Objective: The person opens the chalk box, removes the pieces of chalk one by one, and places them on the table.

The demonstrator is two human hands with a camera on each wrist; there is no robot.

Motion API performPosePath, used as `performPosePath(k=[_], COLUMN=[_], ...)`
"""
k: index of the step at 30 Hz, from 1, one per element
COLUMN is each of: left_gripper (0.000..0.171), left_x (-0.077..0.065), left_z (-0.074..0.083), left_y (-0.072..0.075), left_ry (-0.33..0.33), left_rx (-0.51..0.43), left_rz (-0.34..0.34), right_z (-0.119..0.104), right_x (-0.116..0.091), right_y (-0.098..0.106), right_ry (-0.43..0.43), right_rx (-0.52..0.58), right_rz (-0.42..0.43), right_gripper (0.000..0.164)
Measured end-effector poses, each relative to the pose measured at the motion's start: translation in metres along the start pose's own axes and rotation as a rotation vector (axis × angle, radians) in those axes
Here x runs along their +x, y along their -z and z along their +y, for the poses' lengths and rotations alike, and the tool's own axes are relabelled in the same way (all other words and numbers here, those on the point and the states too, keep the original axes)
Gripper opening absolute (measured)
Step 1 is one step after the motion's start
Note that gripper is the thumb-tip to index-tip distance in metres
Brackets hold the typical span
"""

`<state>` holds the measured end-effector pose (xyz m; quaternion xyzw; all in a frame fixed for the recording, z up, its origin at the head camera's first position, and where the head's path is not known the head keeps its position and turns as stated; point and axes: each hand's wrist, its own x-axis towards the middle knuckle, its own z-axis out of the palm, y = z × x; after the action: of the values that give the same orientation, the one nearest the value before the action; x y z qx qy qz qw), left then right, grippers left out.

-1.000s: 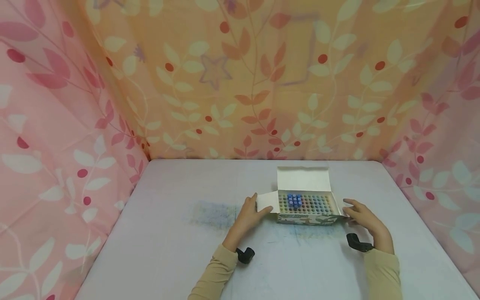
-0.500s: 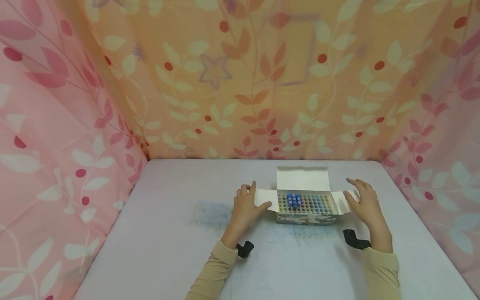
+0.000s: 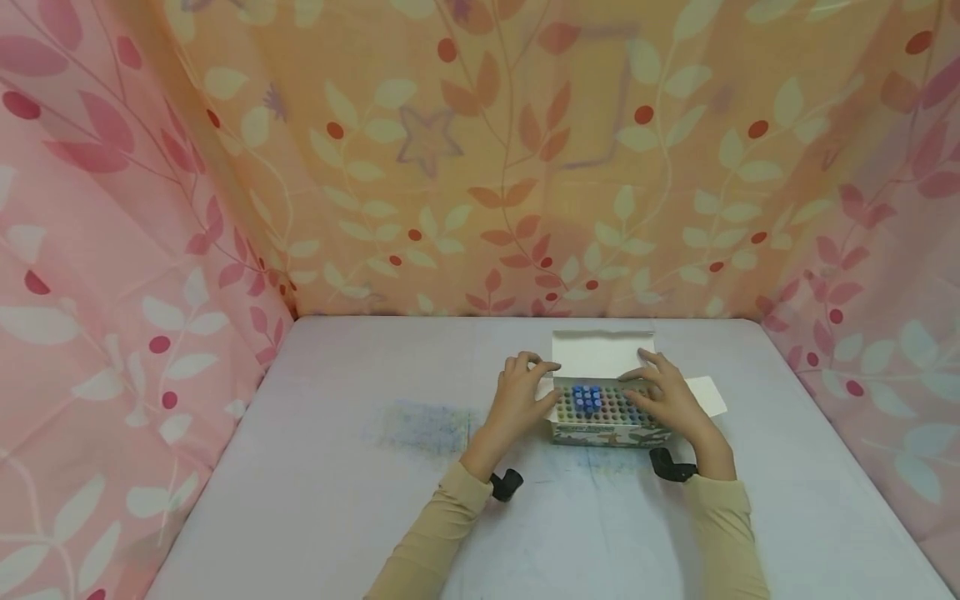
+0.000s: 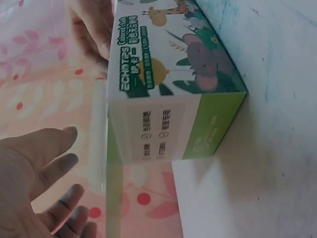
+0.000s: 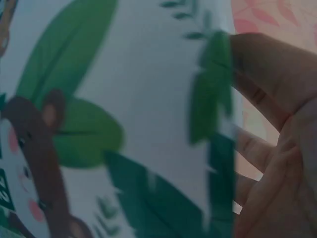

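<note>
An opened cardboard box of colored chalk (image 3: 609,435) stands on the table, its lid (image 3: 596,353) raised at the back. Rows of round chalk ends fill it, and several blue chalks (image 3: 587,398) poke up higher than the rest. At the box's left end my left hand (image 3: 516,396) hovers by the side flap with fingers apart and bent; the left wrist view shows that hand (image 4: 39,173) beside the printed box end (image 4: 153,130). My right hand (image 3: 669,402) reaches over the box's right part, fingers spread, thumb above the chalk rows. The right wrist view shows its fingers (image 5: 270,69) partly behind the box's printed front (image 5: 129,124).
The box's right flap (image 3: 707,395) sticks out sideways. Blue-green smudges (image 3: 427,427) mark the white table (image 3: 337,508) left of the box. Flowered curtains (image 3: 465,167) enclose the table at the back and both sides. A black camera mount sits on each wrist.
My right hand came up from the right flap, now folded outward, and moved left over the chalks. My left hand rose and shifted slightly right toward the box's back left corner.
</note>
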<state>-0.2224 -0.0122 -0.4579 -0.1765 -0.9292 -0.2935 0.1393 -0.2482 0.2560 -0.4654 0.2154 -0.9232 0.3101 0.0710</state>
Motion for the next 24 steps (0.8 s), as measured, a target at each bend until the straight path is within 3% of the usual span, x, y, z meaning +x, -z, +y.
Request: performPosePath(k=[5,10,14,24], left_gripper=[0.029,0.025,0.022,0.025], left_x=[0.009,0.012,0.013,0.017], left_z=[0.001,0.003,0.004,0.005], left_y=[-0.015,-0.031,-0.038,-0.031], left_ry=[-0.068,-0.069,-0.078,-0.046], left_rx=[-0.003,0.02,0.044,0.015], left_rz=[-0.034,-0.085,-0.075,-0.13], right_z=[0.005,0.009,0.011,0.009], right_x=[0.001,-0.004,-0.007,-0.008], right_y=[-0.013,-0.02,-0.022,-0.024], right_ry=[0.016,0.007,-0.008,-0.015], right_rx=[-0.059,-0.094,-0.104,-0.098], right_rz=[-0.004,0.007,0.003,0.011], right_gripper=[0.024,0.024,0.024,0.023])
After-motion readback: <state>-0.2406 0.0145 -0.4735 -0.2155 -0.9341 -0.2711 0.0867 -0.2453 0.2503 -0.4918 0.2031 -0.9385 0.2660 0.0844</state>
